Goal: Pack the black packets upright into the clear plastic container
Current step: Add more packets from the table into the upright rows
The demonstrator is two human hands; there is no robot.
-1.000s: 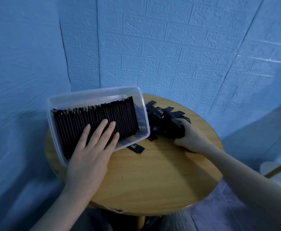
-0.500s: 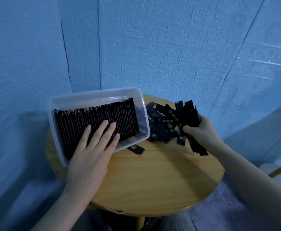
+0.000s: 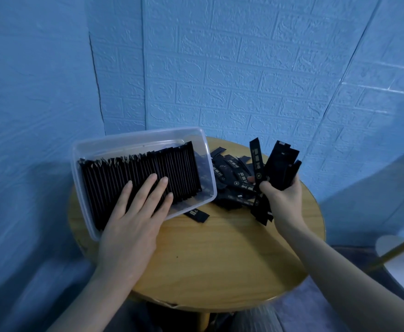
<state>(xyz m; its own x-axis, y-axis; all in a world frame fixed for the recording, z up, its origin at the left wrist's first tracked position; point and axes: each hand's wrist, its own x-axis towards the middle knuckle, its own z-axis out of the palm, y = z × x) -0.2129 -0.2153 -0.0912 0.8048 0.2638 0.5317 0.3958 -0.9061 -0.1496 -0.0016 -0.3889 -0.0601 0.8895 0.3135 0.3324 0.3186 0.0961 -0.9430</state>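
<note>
Several flat black packets (image 3: 277,173) fan from my clenched right hand (image 3: 283,202); my left hand (image 3: 134,212) lies flat, steadying the upright row in the clear plastic container (image 3: 203,154). Next, I judge: square the bunch, slot it upright beyond my left fingertips.

Dim, blue-tinted light on my feed, soft shadows pooling on the wall (image 3: 256,75) at lower left and right, the table (image 3: 220,259) evenly lit without glare, wide-angle bending of wall lines near the edges, slight softness overall, corners murkier.
</note>
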